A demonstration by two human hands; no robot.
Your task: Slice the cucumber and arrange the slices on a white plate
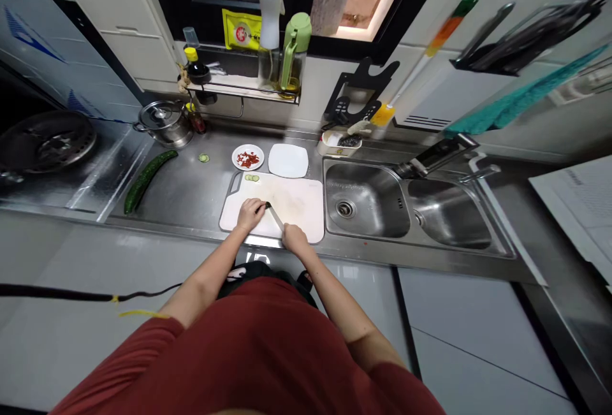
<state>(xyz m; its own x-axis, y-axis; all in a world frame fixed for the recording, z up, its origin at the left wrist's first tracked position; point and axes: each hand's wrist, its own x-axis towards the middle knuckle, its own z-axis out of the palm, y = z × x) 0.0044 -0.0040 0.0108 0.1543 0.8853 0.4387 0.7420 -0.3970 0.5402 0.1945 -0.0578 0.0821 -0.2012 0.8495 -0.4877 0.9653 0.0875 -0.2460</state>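
Note:
A white cutting board (pixel 301 201) lies on the steel counter. My right hand (pixel 294 238) is wrapped round the handle of a knife (pixel 276 216), whose blade points up and left over the board. At the blade's tip is a small dark piece (pixel 268 205). My left hand (pixel 251 213) is closed on a dark item beside that tip, mostly hidden by the fingers. Cucumber slices (pixel 252 178) rest at the board's upper left. Behind the board stand a plate of chopped red pieces (pixel 247 159) and a square white plate (pixel 288 160).
A whole cucumber (pixel 149 180) and a few slices (pixel 203 157) lie on the counter at left, near a lidded pot (pixel 165 123). A double sink (pixel 367 198) adjoins the board on the right. Bottles (pixel 294 55) stand on a rear shelf (pixel 243 87).

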